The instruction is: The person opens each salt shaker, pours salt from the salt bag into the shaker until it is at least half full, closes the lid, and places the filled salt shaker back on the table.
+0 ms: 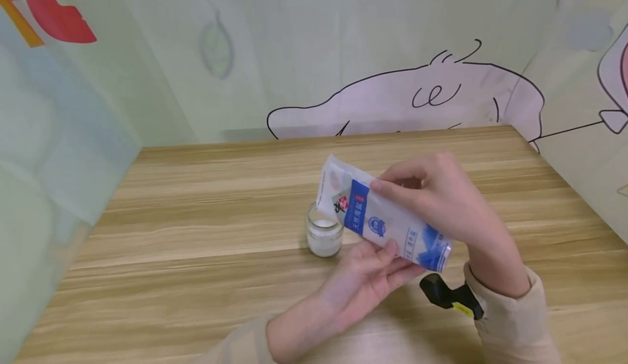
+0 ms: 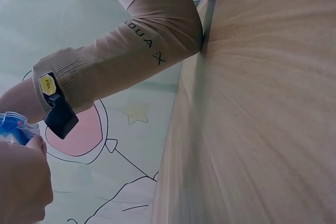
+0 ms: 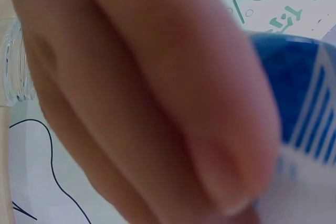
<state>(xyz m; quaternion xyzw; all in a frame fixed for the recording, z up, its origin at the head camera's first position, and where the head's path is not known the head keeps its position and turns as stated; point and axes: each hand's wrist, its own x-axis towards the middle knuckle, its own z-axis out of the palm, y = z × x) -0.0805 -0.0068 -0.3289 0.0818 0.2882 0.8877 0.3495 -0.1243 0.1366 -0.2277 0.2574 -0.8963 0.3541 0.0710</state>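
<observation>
A white and blue salt bag [image 1: 387,222] is tilted, with its open end down at the mouth of a small glass jar [image 1: 324,242]. White contents show inside the jar, which stands on the table. My right hand [image 1: 444,203] pinches the bag along its upper edge. From below, my left hand [image 1: 360,285] holds the bag, thumb on the printed front and fingers behind. In the left wrist view, a blue corner of the bag [image 2: 17,128] shows above the left hand [image 2: 23,182]. Blurred fingers of the right hand [image 3: 157,87] cover much of the right wrist view.
The wood-grain table [image 1: 196,211] extends around the jar. Behind it hangs a printed backdrop [image 1: 294,42] with cartoon drawings, also rising along both sides. A black wrist device [image 1: 448,296] with a yellow label sits at the right sleeve.
</observation>
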